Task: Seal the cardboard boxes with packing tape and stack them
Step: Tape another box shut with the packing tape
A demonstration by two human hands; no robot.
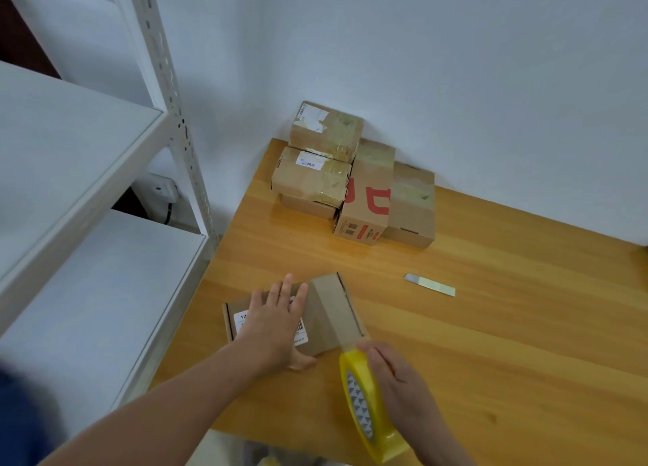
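— One cardboard box [317, 325] is in hand, near the left edge of the wooden table [491, 325]. The left hand [277, 325] lies flat on its lid, fingers straight, pressing down

— And the right hand [403, 388]?

— Curled round the yellow tape roll [364, 402], with a strip of tape [342, 311] stretched from it over the box's right part. If the left hand eases off, I reckon the pull drags the box, or the strip creases and sticks crooked

— Cutting it?

— The blade [429, 285] lies well apart to the right, so a hand must let go to reach it. The sealed boxes [326, 171] stand stacked in the far corner
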